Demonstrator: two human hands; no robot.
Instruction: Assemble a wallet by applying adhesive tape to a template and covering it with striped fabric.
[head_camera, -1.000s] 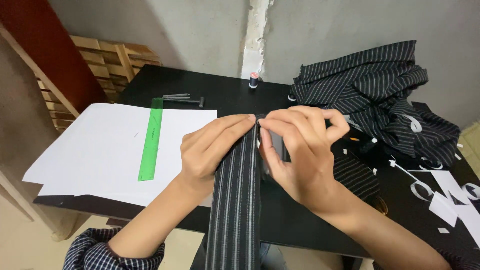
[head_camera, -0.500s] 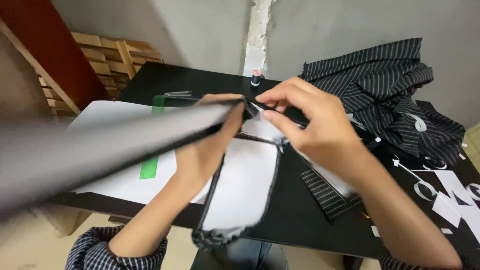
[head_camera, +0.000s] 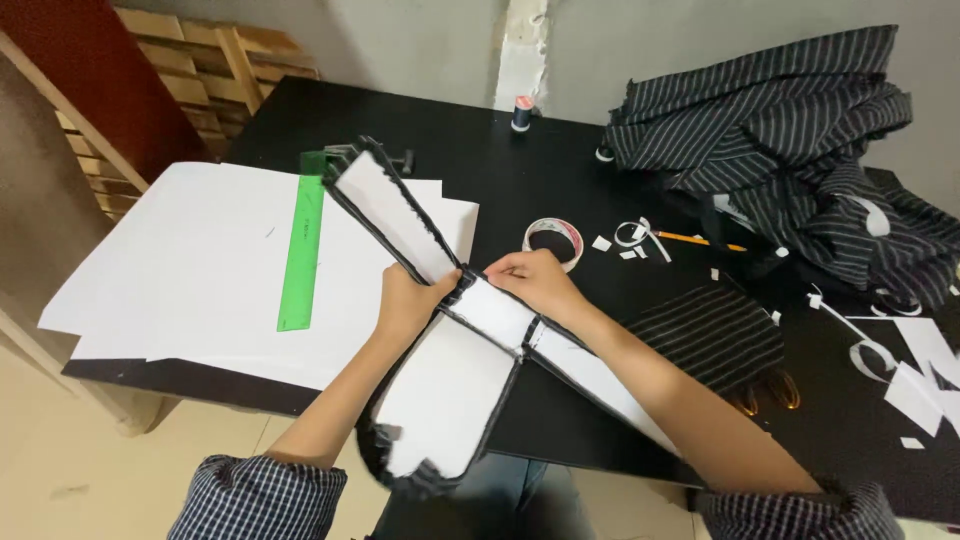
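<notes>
Head view: your left hand (head_camera: 408, 300) and right hand (head_camera: 540, 283) pinch the floppy, light, white-backed black striped fabric piece (head_camera: 440, 390); grip its seamed edges.

At the near middle of the counter (head_camera: 560, 180), a fabric piece (head_camera: 440, 350) is held between the left hand (head_camera: 410, 298) and the right hand (head_camera: 535, 285). To its left, paper sheets (head_camera: 190, 270) are spread, with a ruler (head_camera: 300, 250) laid on them. A tape roll (head_camera: 553, 240) is placed just behind the hands. A thread spool (head_camera: 522, 113) is set at the far edge. A cloth heap (head_camera: 790, 140) is piled at the far right.
</notes>
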